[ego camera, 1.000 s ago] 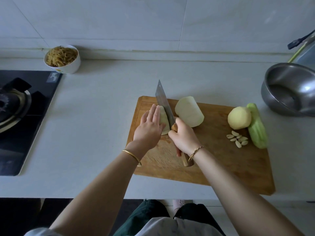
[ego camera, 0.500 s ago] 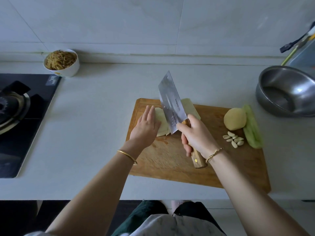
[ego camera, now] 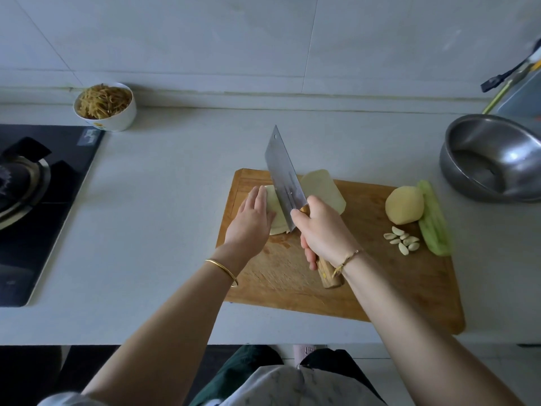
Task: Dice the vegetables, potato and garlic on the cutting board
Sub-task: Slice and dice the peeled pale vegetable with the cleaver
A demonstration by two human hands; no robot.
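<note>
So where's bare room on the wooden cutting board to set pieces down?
Bare: the wooden cutting board's near strip, below the steel cleaver and peeled garlic cloves. Crowded: far left, left hand, right hand, pale vegetable halves; right edge, round potato, green stalk.

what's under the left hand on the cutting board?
A pale cut vegetable piece; the left hand presses it with flat fingers. Its right part shows beside the cleaver. How far it runs beneath the palm is hidden.
</note>
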